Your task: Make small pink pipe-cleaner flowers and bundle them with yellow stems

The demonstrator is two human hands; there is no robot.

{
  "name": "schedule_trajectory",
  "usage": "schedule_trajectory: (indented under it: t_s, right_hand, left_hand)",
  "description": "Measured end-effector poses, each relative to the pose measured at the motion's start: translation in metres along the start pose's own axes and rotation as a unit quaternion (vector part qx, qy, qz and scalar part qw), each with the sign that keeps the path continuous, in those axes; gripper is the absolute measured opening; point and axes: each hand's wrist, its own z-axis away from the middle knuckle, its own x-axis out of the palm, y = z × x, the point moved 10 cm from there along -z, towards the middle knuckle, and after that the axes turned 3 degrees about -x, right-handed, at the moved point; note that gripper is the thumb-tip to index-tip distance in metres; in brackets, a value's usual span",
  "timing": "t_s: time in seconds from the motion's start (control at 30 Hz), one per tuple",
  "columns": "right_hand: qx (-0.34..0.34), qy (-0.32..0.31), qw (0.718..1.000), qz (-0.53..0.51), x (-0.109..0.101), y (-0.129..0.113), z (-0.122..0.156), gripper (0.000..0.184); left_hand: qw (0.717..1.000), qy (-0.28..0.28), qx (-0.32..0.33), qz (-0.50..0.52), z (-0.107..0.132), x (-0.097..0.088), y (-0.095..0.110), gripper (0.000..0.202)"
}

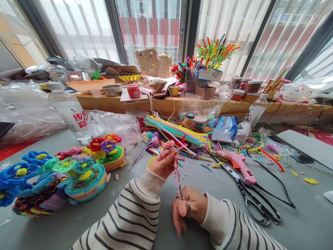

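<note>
Head view: left of the glue gun [240, 165], our left hand [162, 165] pinches a pink flower [169, 144], right hand [191, 208] grips scissors [180, 190] (stem trim looks unfinished).

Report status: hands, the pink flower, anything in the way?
Left hand pinching pink flower by its stem. Right hand holding scissors, blades at the stem. Glue gun and big shears lie to the right, apart.

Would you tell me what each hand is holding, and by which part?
The left hand pinches the pink pipe-cleaner flower by its stem, just below the head; the right hand holds small scissors by their finger loops.
</note>
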Motion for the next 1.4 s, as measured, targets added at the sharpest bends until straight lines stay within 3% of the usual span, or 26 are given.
schedule_trajectory:
  t_s: [0.13,0.3,0.4,0.53,0.73,0.93,1.07,1.2,1.4]
  right_hand:
    - [0.028,0.027,0.998,-0.047,-0.002,0.003,-0.002,0.058]
    - [0.038,0.092,0.993,-0.061,-0.015,0.01,0.0,0.054]
    - [0.045,0.085,0.994,-0.047,-0.015,0.013,0.001,0.057]
    - [0.002,0.056,0.998,0.021,-0.013,0.002,0.0,0.066]
    - [-0.034,0.161,0.985,0.054,-0.041,-0.012,0.005,0.07]
    - [-0.025,0.106,0.994,0.012,-0.03,-0.01,0.003,0.073]
    - [-0.024,0.111,0.993,-0.01,-0.03,-0.005,0.002,0.069]
    - [-0.004,0.125,0.992,0.001,-0.034,0.003,-0.001,0.06]
    - [-0.103,0.242,0.959,0.108,-0.058,-0.035,0.01,0.052]
  left_hand:
    - [1.0,0.023,-0.008,0.018,0.0,-0.004,-0.001,0.003]
    - [0.998,0.052,-0.018,0.025,0.0,-0.01,-0.003,0.008]
    - [0.998,0.049,-0.006,0.035,0.001,-0.009,0.001,0.009]
    - [0.998,0.034,0.018,0.049,0.004,-0.005,0.009,0.007]
    - [0.999,-0.042,-0.011,0.021,0.001,0.009,0.0,0.009]
    - [0.995,-0.054,-0.017,-0.087,0.005,0.012,-0.007,0.012]
    - [0.981,-0.127,-0.039,-0.138,0.015,0.032,-0.016,0.014]
    - [0.975,-0.155,-0.031,-0.154,0.02,0.04,-0.016,0.015]
    - [0.982,-0.138,-0.021,-0.124,0.014,0.032,-0.011,0.014]
